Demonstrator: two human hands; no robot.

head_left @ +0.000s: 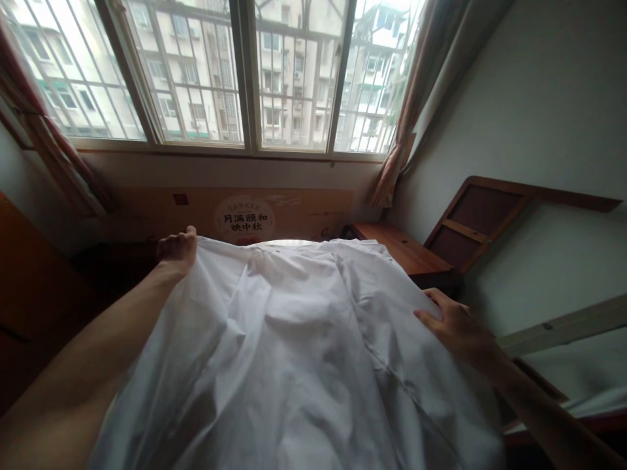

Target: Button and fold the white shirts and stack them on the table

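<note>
A wide white garment [298,320], a shirt or a coat by its long seams, hangs spread out before me and fills the lower middle of the view. My left hand [178,250] is closed on its upper left corner and stretches it outward. On the right edge, my right hand [448,320] pinches the cloth between thumb and fingers. Folds run down from the top edge, and a seam slants along the right part. The garment's lower end lies outside the view.
Beyond the cloth stands a yellowish printed panel [318,205] under a barred window [294,85]. Curtains [392,173] hang at both sides. A brown wooden table [396,245] and a leaning wooden frame [467,232] are at the right; an orange-brown cabinet [29,274] is at the left.
</note>
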